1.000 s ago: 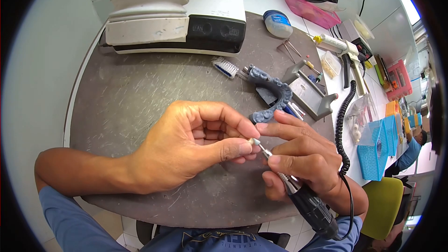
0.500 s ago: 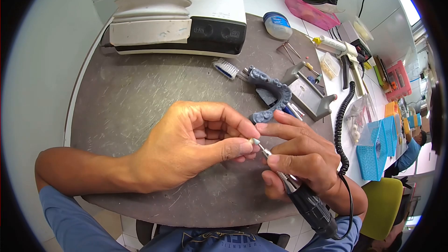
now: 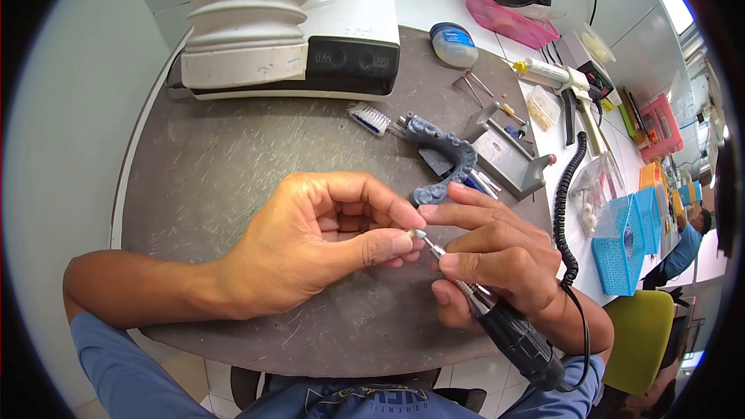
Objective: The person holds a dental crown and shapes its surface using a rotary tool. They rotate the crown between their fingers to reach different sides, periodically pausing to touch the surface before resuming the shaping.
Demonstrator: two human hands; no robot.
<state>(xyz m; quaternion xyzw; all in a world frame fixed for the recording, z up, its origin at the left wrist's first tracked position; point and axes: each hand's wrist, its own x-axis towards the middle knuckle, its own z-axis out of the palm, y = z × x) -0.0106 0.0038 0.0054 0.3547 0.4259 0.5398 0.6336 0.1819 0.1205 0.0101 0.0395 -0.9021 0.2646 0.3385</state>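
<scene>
My left hand (image 3: pixel 318 244) pinches a small whitish piece, which looks like a dental crown (image 3: pixel 412 233), between thumb and forefinger; the fingers hide most of it. A corded rotary handpiece (image 3: pixel 518 341) with a black body and silver nose rests in my right hand (image 3: pixel 500 252), gripped like a pen. Its thin shank points up and left, and the pale blue-green tip (image 3: pixel 421 233) meets the edge of the crown. Just beyond my fingers lies a grey dental arch model (image 3: pixel 452 157).
A white suction unit (image 3: pixel 353 31) with a ribbed hose (image 3: pixel 247 8) stands at the back. Near the model are a brush (image 3: pixel 369 119), a grey metal stand (image 3: pixel 504 157) and a blue-lidded jar (image 3: pixel 454 45). A coiled cord (image 3: pixel 570 209) and blue baskets (image 3: pixel 618 260) line the right; a person (image 3: pixel 683 252) sits beyond.
The view has shifted slightly, so the bench items sit a little further left and lower. Both hands keep their grips, with the tip still at the crown.
</scene>
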